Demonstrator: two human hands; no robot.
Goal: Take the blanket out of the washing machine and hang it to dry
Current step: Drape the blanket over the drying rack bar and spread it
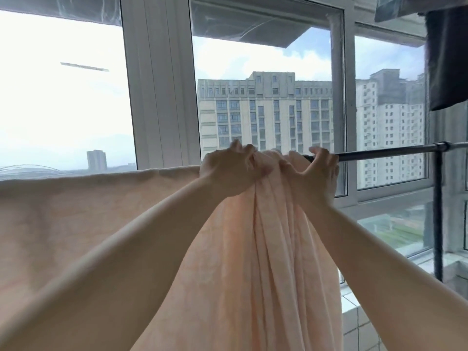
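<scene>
A person's two bare arms reach forward and up to a horizontal dark metal drying rail (395, 151) in front of tall balcony windows (263, 97). A pale peach blanket (76, 219) hangs over the rail. To the left of the fingers it lies spread flat along the rail; right at the fingers it is bunched into long vertical folds that fall straight down between the forearms.

The left hand (228, 171) grips the bunched top edge, fingers curled into the cloth. The right hand (316, 168), just beside it, also pinches the gathered folds, fingertips curled over the rail.

The rail's long axis runs left to right. Its bare stretch extends to the right of the fingers, so the right hand seems the nearer one to draw the bunch that way.

Further right, a dark upright post (438, 214) meets the rail, and a dark cloth (448, 59) hangs above it; these would probably limit the spreading. Apartment towers (266, 115) show through the glass.
</scene>
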